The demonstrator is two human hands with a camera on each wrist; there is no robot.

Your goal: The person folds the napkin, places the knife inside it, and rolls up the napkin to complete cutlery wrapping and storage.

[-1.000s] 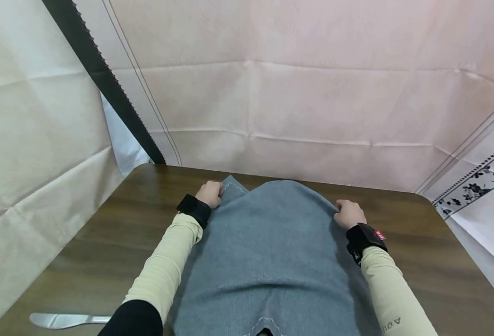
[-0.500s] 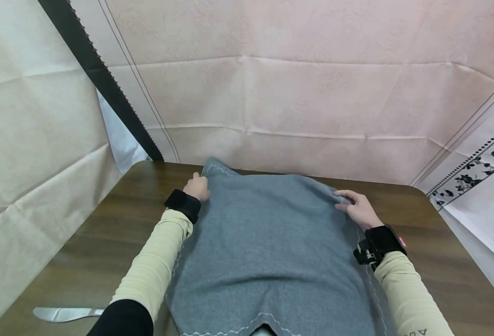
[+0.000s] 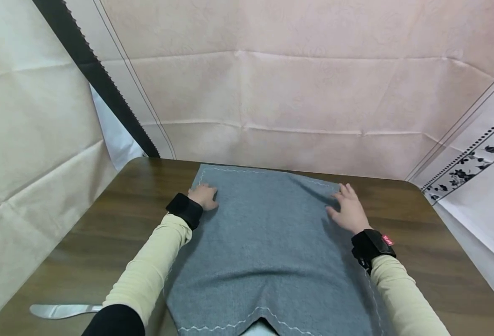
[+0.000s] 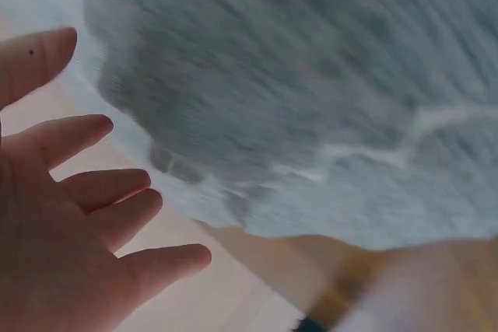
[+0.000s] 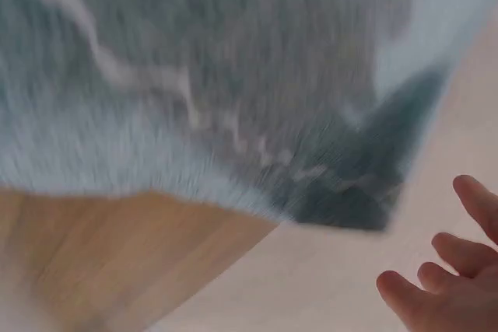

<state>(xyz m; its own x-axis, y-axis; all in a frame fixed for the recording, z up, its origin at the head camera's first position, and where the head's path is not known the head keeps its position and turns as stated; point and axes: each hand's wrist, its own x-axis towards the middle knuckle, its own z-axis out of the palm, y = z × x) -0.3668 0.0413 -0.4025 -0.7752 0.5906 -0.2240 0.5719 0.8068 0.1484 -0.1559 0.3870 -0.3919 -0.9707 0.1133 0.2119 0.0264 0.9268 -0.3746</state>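
A blue-grey cloth (image 3: pixel 267 238) with white zigzag stitching near its edges lies spread over the wooden table, slightly wrinkled. Its far edge is close to the table's far edge. By the cloth's far left corner is my left hand (image 3: pixel 203 196); in the left wrist view its fingers (image 4: pixel 101 192) are spread and hold nothing. Near the far right corner, my right hand (image 3: pixel 348 210) has its fingers apart and grips nothing. In the right wrist view, blurred cloth (image 5: pixel 233 75) fills the upper part, with the fingertips (image 5: pixel 397 281) beside its corner.
A silver table knife (image 3: pixel 62 311) lies on the table (image 3: pixel 74 261) at the near left, its handle partly hidden by my left sleeve. A pale creased sheet (image 3: pixel 293 93) hangs behind the table. Something pale shows through a notch in the cloth's near edge.
Both hands have let go of the cloth's far corners. The cloth has flattened, and its far edge has come down straighter. The right hand's fingers have spread.
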